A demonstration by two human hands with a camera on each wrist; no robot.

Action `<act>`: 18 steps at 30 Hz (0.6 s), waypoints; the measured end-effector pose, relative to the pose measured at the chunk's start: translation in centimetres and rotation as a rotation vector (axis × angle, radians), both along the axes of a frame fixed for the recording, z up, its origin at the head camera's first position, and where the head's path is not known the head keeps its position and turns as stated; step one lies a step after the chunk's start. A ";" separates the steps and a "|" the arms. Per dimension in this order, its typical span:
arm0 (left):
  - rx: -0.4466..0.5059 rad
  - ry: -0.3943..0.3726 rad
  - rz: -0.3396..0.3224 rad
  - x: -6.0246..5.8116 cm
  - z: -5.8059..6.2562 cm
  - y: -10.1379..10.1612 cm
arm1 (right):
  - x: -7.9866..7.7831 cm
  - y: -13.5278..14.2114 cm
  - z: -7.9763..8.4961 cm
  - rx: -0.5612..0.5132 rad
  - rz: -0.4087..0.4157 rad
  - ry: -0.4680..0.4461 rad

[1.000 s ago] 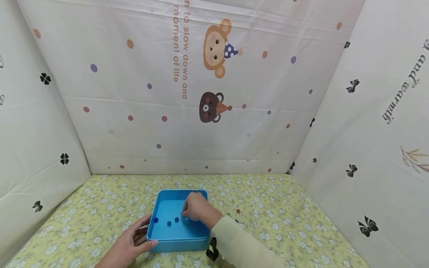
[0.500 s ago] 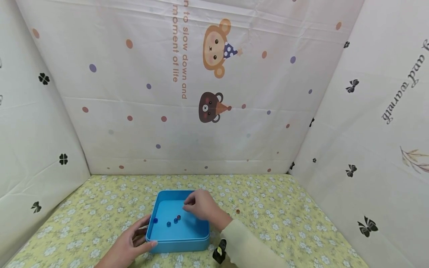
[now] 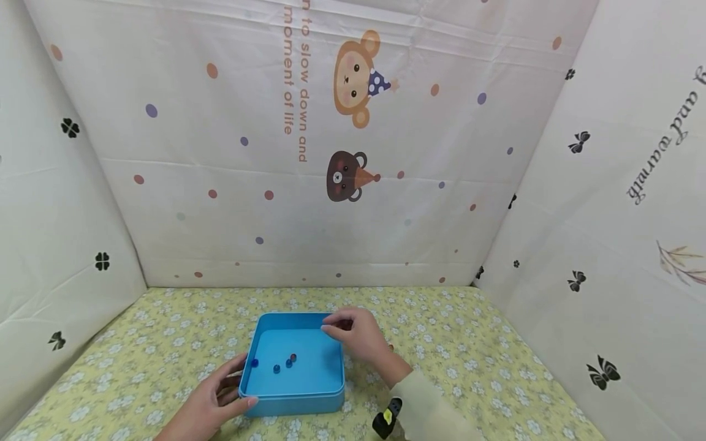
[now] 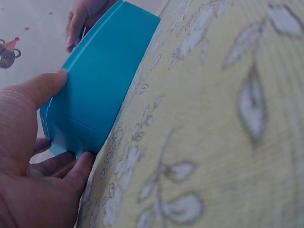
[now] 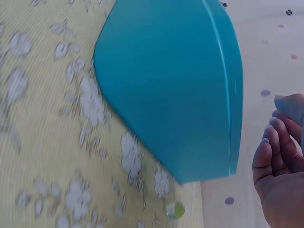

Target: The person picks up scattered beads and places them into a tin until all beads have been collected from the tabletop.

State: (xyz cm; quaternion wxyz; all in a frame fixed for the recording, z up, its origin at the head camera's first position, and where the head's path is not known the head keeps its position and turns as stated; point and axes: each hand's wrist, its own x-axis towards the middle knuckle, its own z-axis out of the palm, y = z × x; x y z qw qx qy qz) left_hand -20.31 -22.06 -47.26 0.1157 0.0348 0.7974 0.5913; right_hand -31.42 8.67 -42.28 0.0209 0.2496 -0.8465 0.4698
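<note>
A light-blue square box stands on the cloth in the head view. My left hand grips its near left corner, the thumb on the front wall by the rim and the fingers against the side. Inside lie a dark-blue marble by the left wall, two blue marbles nearer the middle and a red marble beside them. Over the right rim hovers my right hand, its fingers loosely bent; the right wrist view shows nothing between thumb and fingers.
An orange marble shows on the cloth just behind the right forearm. In the right wrist view a green-and-clear marble lies beside the box. Flowered yellow cloth covers the table, with printed white sheets around it.
My right hand has let go of the red marble inside the box and moved right, up to the right rim. The left hand keeps its hold on the corner.
</note>
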 end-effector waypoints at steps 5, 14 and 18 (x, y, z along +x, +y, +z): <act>0.005 0.003 -0.017 -0.1 -0.1 -0.1 | -0.1 1.6 -0.3 -0.067 -0.002 -0.028; 0.002 -0.002 -0.009 -0.1 -0.1 -0.1 | -0.7 4.6 -1.5 -0.230 -0.108 -0.083; 0.007 -0.002 -0.026 0.1 0.1 -0.2 | -0.6 5.8 -1.6 -0.281 -0.154 -0.116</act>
